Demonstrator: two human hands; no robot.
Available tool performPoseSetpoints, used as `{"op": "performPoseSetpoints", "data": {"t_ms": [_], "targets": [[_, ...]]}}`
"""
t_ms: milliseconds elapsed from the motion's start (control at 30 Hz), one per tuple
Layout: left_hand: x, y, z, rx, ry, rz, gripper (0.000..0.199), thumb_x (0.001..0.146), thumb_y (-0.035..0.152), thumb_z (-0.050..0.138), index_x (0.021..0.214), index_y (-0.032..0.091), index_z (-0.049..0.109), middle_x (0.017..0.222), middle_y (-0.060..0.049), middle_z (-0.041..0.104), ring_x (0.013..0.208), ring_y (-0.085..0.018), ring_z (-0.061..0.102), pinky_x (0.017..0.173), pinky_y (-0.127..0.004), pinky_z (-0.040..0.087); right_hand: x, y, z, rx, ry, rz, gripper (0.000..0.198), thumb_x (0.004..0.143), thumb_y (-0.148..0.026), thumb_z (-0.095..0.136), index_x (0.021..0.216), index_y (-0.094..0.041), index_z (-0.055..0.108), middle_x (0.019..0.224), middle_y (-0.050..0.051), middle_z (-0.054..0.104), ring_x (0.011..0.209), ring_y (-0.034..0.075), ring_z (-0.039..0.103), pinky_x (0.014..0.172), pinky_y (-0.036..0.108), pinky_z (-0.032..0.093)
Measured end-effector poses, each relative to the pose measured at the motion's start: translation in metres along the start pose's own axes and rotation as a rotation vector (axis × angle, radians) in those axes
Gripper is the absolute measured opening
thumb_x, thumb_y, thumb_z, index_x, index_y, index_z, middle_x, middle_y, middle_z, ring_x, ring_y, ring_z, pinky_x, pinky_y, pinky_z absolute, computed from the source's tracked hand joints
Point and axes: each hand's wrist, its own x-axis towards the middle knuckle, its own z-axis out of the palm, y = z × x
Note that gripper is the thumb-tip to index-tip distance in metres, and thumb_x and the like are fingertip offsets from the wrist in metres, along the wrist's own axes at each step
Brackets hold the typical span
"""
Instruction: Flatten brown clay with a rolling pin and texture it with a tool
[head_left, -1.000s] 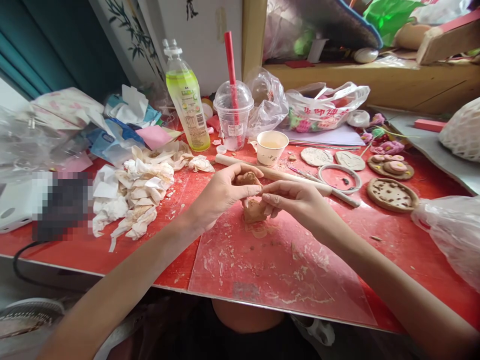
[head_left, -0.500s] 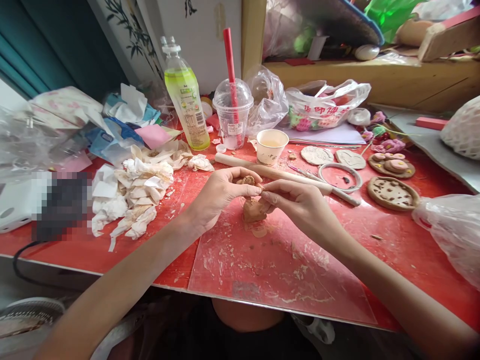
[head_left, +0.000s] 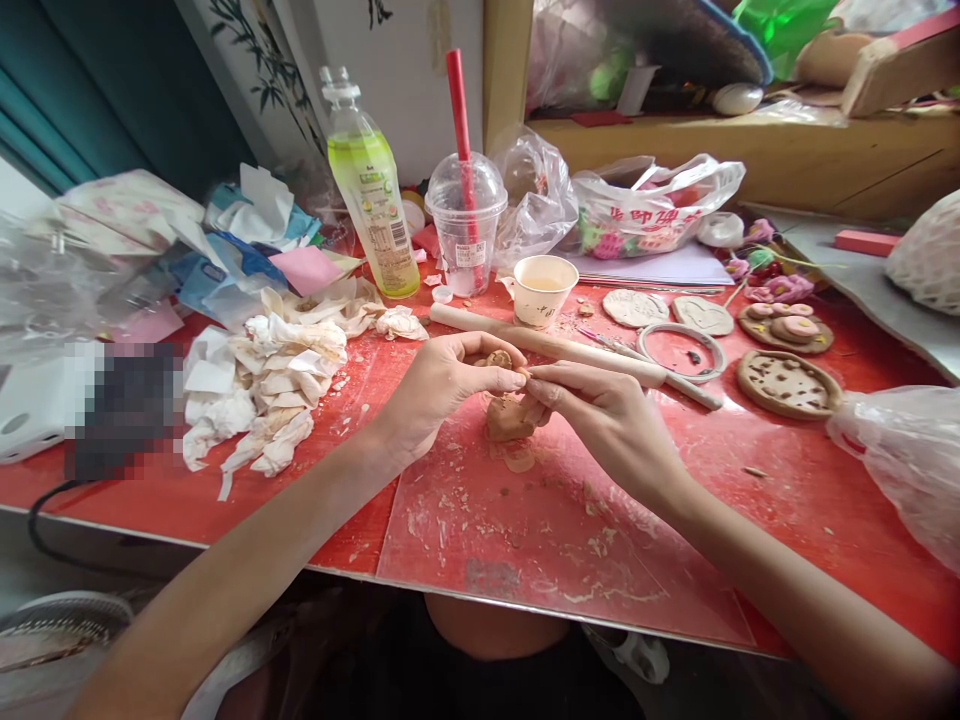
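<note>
Two pieces of clay are in play here, and how they sit to each other is what counts. Your left hand (head_left: 442,385) is curled shut around a small clay ball (head_left: 498,359), pinched between thumb and fingers and raised off the surface. Your right hand (head_left: 607,410) comes in from the other side with its fingers drawn together; its fingertips (head_left: 534,374) meet the left thumb tip right at the ball, and its lower fingers rest against the larger clay lump (head_left: 508,418). Whether the right hand really pinches anything of its own is not clear, as the contact is hidden behind the fingers.

That lump sits on the clear plastic mat (head_left: 555,530), directly under the ball and slightly toward you, so the small piece lies above the big one with only a short drop between them. Both hands are equally close to the lump; the left one carries the small piece, the right one steadies from the right.

Just beyond your knuckles the wooden rolling pin (head_left: 555,347) lies on the red table (head_left: 787,470), its long axis running from left to right and slanting a little toward you at the right end. A paper cup (head_left: 544,290) stands behind it.
</note>
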Motion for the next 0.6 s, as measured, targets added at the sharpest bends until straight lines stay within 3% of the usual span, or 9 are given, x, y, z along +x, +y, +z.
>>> {"op": "performPoseSetpoints", "data": {"t_ms": [133, 367, 500, 600], "targets": [[-0.0004, 0.0013, -0.0006, -0.024, 0.0, -0.015, 0.013, 0.066, 0.018, 0.071, 0.077, 0.014, 0.066, 0.071, 0.002, 0.061, 0.067, -0.008, 0.054, 0.068, -0.023, 0.041, 0.0006, -0.0027, -0.0012, 0.059, -0.034, 0.026, 0.02, 0.087, -0.023, 0.054, 0.093, -0.016, 0.072, 0.097, 0.004, 0.072, 0.086, 0.016, 0.065, 0.077, 0.028, 0.05], [0.0014, -0.0005, -0.0026, -0.086, 0.015, -0.031, 0.012, 0.067, 0.017, 0.069, 0.077, 0.012, 0.065, 0.07, 0.002, 0.06, 0.064, -0.007, 0.053, 0.065, -0.022, 0.041, 0.0044, 0.0009, 0.0025, 0.386, -0.191, 0.115, 0.021, 0.091, -0.027, 0.048, 0.088, -0.013, 0.063, 0.071, 0.003, 0.068, 0.064, 0.013, 0.065, 0.063, 0.027, 0.054], [0.0033, -0.0013, -0.0044, -0.104, 0.009, -0.034, 0.016, 0.077, 0.026, 0.063, 0.081, 0.011, 0.063, 0.075, -0.003, 0.063, 0.066, -0.008, 0.055, 0.062, -0.021, 0.041, 0.0055, 0.0043, 0.0036, 0.432, -0.182, 0.182, 0.016, 0.09, -0.025, 0.047, 0.093, -0.014, 0.058, 0.071, 0.003, 0.066, 0.065, 0.014, 0.064, 0.065, 0.03, 0.054], [0.0035, -0.0006, -0.0039, -0.096, 0.035, -0.064, 0.019, 0.081, 0.031, 0.06, 0.077, 0.013, 0.056, 0.07, 0.0, 0.056, 0.057, -0.006, 0.05, 0.055, -0.02, 0.038, 0.0057, 0.0055, 0.0021, 0.381, -0.143, 0.185, 0.011, 0.085, -0.016, 0.046, 0.088, -0.015, 0.057, 0.075, 0.002, 0.063, 0.067, 0.013, 0.063, 0.067, 0.031, 0.053]]}}
